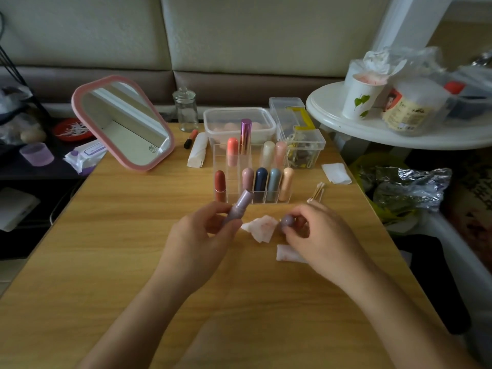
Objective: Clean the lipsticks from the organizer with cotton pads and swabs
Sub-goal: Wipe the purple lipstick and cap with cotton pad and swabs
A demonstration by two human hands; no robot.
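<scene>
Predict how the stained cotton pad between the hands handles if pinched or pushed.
Likely floppy: the stained cotton pad lies crumpled, edges lifted. Probably very light, so it may slide on the smooth wooden table rather than resist.

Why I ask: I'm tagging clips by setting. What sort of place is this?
Most likely a home living room, set up as a makeup corner: a cushioned sofa back behind the wooden table, a pink tabletop mirror, and a clear lipstick organizer.

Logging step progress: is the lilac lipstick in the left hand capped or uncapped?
Uncapped: left hand holds the lilac lipstick body, right hand holds its cap apart.
</scene>
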